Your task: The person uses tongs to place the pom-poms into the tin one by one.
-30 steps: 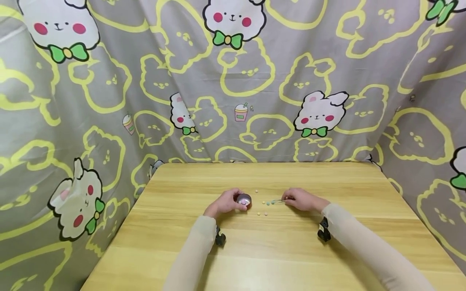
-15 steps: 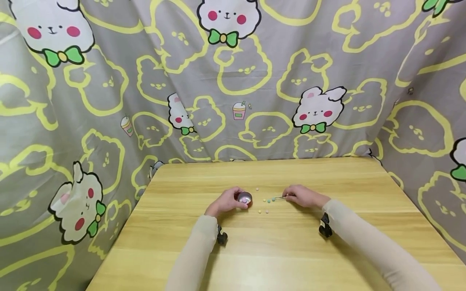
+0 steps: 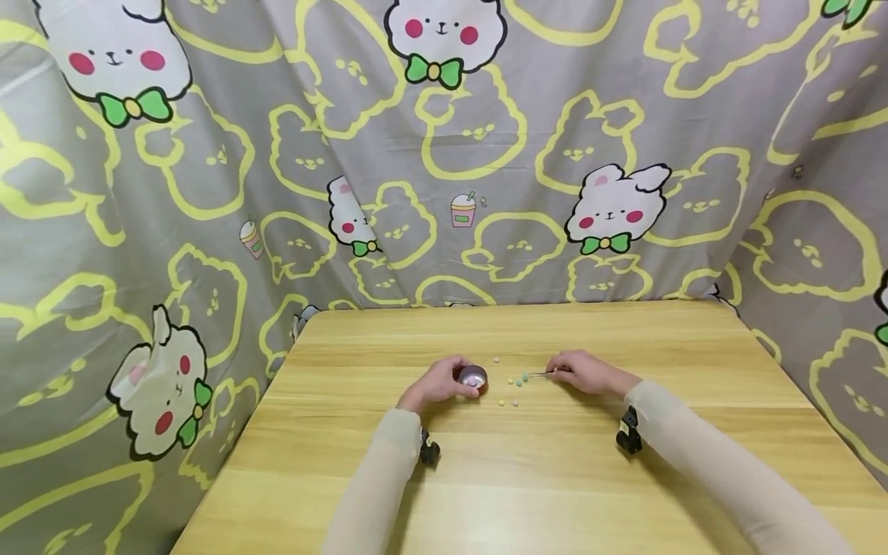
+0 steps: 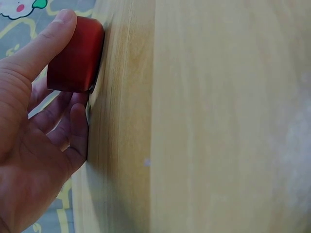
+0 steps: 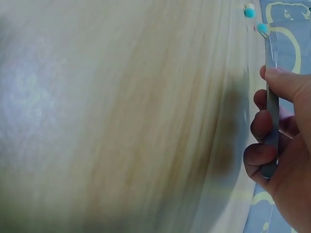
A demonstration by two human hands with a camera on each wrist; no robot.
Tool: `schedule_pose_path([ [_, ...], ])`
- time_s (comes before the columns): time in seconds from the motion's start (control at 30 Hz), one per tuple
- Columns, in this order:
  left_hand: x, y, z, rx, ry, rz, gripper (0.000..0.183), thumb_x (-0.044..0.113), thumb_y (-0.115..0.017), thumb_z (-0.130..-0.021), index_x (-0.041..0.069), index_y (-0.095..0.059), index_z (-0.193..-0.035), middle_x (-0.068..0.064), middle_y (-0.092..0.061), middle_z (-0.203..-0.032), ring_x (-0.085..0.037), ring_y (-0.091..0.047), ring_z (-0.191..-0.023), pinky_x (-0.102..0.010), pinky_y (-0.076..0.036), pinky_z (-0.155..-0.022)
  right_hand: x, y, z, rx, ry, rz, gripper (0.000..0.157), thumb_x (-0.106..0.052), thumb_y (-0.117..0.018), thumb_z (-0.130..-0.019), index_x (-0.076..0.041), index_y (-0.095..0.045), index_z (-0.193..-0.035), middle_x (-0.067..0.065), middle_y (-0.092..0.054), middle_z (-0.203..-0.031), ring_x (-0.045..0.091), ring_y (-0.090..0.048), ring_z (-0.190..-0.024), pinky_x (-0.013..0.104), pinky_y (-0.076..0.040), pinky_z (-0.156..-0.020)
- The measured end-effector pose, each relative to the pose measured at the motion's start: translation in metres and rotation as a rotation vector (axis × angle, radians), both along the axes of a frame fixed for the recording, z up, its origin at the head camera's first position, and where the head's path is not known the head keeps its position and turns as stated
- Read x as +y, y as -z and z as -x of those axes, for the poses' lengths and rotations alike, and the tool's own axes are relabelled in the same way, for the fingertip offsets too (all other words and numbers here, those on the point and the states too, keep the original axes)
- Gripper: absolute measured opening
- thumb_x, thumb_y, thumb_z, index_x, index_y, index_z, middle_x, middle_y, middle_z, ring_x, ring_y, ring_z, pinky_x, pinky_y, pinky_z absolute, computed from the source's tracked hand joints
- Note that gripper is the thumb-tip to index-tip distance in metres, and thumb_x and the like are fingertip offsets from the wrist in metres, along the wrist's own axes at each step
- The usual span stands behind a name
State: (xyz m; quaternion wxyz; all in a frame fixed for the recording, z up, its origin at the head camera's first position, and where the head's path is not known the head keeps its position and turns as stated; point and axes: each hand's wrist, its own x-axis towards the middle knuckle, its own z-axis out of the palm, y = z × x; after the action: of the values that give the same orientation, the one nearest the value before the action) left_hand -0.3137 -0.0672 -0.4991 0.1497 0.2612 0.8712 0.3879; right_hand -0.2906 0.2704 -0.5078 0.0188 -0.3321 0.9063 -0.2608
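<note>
My left hand (image 3: 444, 380) grips a small round red tin (image 4: 77, 56) from its left side, thumb on the near side. Its top faces up, and pale pink bits (image 3: 474, 381) show inside. My right hand (image 5: 286, 121) pinches a pair of metal tweezers (image 5: 270, 51), pointing left. Their tips meet a teal bead (image 5: 262, 27). Just beyond it is a second teal bead (image 5: 249, 13), with a yellow bead (image 3: 510, 381) to its left in the head view.
On the wooden table (image 3: 486, 478), another yellow bead (image 3: 501, 403) and a pink bead (image 3: 516, 403) lie nearer to me. A further pink bead (image 3: 496, 360) lies farther back. A patterned curtain (image 3: 388, 154) rises behind the table and along both sides.
The tweezers' prongs look closer together than a second ago, and the teal bead at their tips has shifted slightly. My left hand keeps its hold on the tin. The head view has shifted a little.
</note>
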Motion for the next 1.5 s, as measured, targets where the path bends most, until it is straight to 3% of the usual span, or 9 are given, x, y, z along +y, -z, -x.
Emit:
schedule_pose_path([
  [0.3, 0.001, -0.004, 0.003, 0.004, -0.012, -0.01, 0.046, 0.021, -0.082, -0.074, 0.01, -0.06, -0.112, 0.001, -0.06, -0.102, -0.015, -0.054, -0.095, -0.033, -0.043, -0.086, -0.003, -0.003, 0.002, 0.042, 0.012, 0.022, 0.013, -0.011, -0.058, -0.093, -0.008, -0.068, -0.103, 0.001, -0.063, -0.095, 0.019, -0.059, -0.088, 0.041, -0.046, -0.077],
  [0.53, 0.0, 0.001, 0.0, -0.009, -0.008, 0.017, 0.046, 0.024, -0.082, -0.074, 0.012, -0.06, -0.112, 0.003, -0.06, -0.102, -0.014, -0.054, -0.094, -0.032, -0.042, -0.085, -0.018, -0.001, 0.004, -0.001, 0.035, 0.032, 0.016, -0.014, -0.058, -0.094, -0.008, -0.067, -0.106, -0.003, -0.061, -0.091, 0.012, -0.054, -0.08, 0.036, -0.045, -0.072],
  [0.9, -0.002, 0.002, 0.001, -0.024, -0.013, 0.01, 0.045, 0.023, -0.082, -0.074, 0.012, -0.061, -0.112, 0.002, -0.06, -0.102, -0.014, -0.055, -0.094, -0.032, -0.043, -0.086, -0.041, -0.004, 0.018, -0.071, 0.026, 0.002, 0.017, -0.014, -0.058, -0.094, -0.008, -0.067, -0.107, -0.001, -0.06, -0.092, 0.014, -0.055, -0.083, 0.037, -0.045, -0.074],
  [1.23, -0.001, -0.001, 0.002, -0.034, -0.028, 0.002, 0.047, 0.021, -0.083, -0.073, 0.01, -0.06, -0.113, 0.002, -0.061, -0.102, -0.014, -0.055, -0.094, -0.032, -0.043, -0.087, -0.046, -0.004, 0.022, -0.001, -0.026, -0.033, 0.012, -0.011, -0.059, -0.093, -0.007, -0.067, -0.1, 0.0, -0.06, -0.088, 0.015, -0.055, -0.08, 0.037, -0.045, -0.074],
  [1.5, 0.001, 0.001, 0.002, -0.039, -0.02, 0.004, 0.046, 0.023, -0.082, -0.075, 0.011, -0.06, -0.114, 0.002, -0.06, -0.103, -0.014, -0.054, -0.095, -0.032, -0.043, -0.086, -0.044, -0.001, 0.02, 0.014, -0.015, -0.025, 0.013, -0.01, -0.059, -0.092, -0.006, -0.068, -0.1, 0.003, -0.063, -0.092, 0.021, -0.059, -0.087, 0.043, -0.046, -0.081],
])
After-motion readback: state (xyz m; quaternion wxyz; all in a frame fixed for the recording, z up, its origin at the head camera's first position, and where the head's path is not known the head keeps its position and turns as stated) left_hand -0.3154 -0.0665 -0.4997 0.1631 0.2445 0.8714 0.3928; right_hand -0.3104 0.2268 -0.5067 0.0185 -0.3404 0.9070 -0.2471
